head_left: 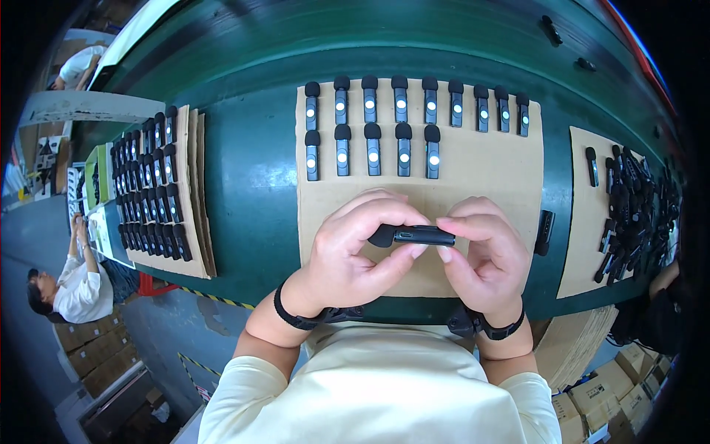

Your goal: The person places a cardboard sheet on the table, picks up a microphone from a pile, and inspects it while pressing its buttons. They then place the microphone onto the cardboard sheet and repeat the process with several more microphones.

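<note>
A small black wireless microphone (425,236) with a foam windscreen lies sideways between my hands, a port visible on its side edge. My left hand (351,248) is closed around its foam end and body, thumb below and fingers above. At the other end, my right hand (488,251) pinches the tip between thumb and fingertips. Both hands hover over the near part of a cardboard sheet (488,170). Farther back on that sheet stand two rows of similar microphones (400,100), each showing a bright white round spot.
On the green table (251,170), stacked cardboard (196,192) at left bears rows of microphones (151,196). A loose pile of microphones (632,207) covers cardboard at right. A black device (545,232) lies between the sheets. Another person (81,288) works at far left.
</note>
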`<state>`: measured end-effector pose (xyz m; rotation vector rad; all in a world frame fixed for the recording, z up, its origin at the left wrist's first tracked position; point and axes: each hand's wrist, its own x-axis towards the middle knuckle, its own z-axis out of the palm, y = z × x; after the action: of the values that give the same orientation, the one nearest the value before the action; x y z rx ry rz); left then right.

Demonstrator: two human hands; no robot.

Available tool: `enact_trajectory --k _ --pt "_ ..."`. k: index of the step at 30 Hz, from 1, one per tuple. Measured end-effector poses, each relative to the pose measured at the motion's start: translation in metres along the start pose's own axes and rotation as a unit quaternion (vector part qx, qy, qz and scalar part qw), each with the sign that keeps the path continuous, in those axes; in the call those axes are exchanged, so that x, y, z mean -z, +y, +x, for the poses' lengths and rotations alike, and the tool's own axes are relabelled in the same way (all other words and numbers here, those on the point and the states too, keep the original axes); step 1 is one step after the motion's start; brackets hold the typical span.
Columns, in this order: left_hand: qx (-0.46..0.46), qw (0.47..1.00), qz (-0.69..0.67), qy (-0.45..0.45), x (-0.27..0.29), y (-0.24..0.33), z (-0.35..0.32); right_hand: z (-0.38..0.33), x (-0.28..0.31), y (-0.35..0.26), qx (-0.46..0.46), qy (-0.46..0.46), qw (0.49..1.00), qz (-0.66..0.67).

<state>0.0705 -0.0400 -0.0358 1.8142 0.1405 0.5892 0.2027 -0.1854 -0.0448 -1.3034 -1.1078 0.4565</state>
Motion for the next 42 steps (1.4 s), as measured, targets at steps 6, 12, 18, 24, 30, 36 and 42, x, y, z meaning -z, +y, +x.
enact_trajectory --k 6,12,18,24,30,36,42 --pt "0.045 0.999 -0.008 0.013 -0.001 0.003 0.0 0.002 0.0 0.003 0.009 0.018 1.0 -0.011" --pt "-0.014 1.0 0.026 -0.008 0.009 -0.006 0.002 0.005 0.002 -0.001 0.029 0.032 0.998 -0.035" --pt "-0.036 0.991 0.13 -0.022 0.0 -0.011 0.009 0.011 0.006 -0.005 0.07 -0.021 0.992 -0.103" --pt "-0.009 0.972 0.234 -0.021 -0.002 -0.014 0.005 0.014 0.019 -0.01 0.038 -0.02 0.968 -0.248" --pt "0.027 0.954 0.253 -0.157 -0.003 -0.011 0.001 0.021 0.038 0.015 0.013 -0.012 0.925 -0.379" --pt "0.023 0.948 0.265 -0.173 -0.005 -0.015 -0.001 0.015 0.029 0.021 -0.016 -0.094 0.897 -0.432" --pt "0.029 0.947 0.267 -0.179 -0.004 -0.016 0.0 0.023 0.029 0.025 -0.029 -0.116 0.885 -0.45"
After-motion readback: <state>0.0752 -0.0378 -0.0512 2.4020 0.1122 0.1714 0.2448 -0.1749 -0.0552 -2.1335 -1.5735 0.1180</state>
